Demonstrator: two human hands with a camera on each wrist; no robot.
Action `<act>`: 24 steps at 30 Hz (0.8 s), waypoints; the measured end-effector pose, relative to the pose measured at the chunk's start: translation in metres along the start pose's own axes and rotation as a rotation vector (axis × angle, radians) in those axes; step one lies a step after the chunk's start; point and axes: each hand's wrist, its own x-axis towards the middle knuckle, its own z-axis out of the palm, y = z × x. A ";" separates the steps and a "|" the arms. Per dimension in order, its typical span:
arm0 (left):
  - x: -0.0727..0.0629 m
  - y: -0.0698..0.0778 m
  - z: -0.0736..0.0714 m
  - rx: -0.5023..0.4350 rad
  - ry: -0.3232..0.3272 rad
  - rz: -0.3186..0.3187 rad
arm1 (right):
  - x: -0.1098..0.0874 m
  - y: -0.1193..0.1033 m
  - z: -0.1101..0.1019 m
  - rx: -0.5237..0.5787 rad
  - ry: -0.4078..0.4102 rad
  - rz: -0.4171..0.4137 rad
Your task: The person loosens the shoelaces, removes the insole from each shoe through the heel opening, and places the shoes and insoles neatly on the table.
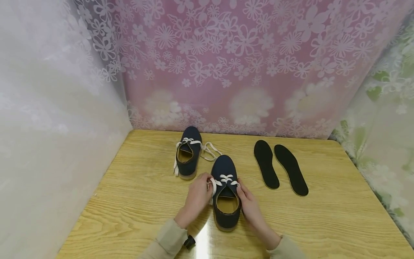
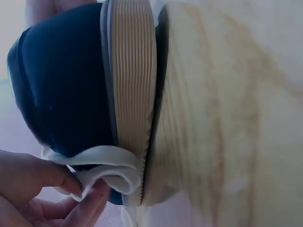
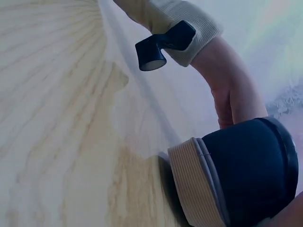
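Observation:
A navy lace-up shoe (image 1: 225, 216) with a tan ribbed sole (image 2: 135, 61) sits in front of me, toe pointing away. On its left side my left hand (image 1: 198, 194) pinches the looped white shoelace (image 2: 111, 163) between thumb and fingers, as the left wrist view shows closely. My right hand (image 1: 253, 208) grips the shoe's right side, thumb up by the lace eyelets and the other fingers mostly hidden. In the right wrist view the shoe's heel end and sole show at the lower right, with only a little of the right hand at the corner.
The matching navy shoe (image 1: 188, 168) stands farther back on the left, its white laces (image 1: 210, 149) trailing loose onto the wooden table (image 1: 139, 180). To the right lie two black insoles (image 1: 266, 165). Floral curtains (image 1: 220, 72) enclose the table's back and sides.

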 end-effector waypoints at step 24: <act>-0.019 0.016 0.001 -0.295 -0.335 -0.190 | 0.002 0.002 0.009 0.011 -0.047 0.072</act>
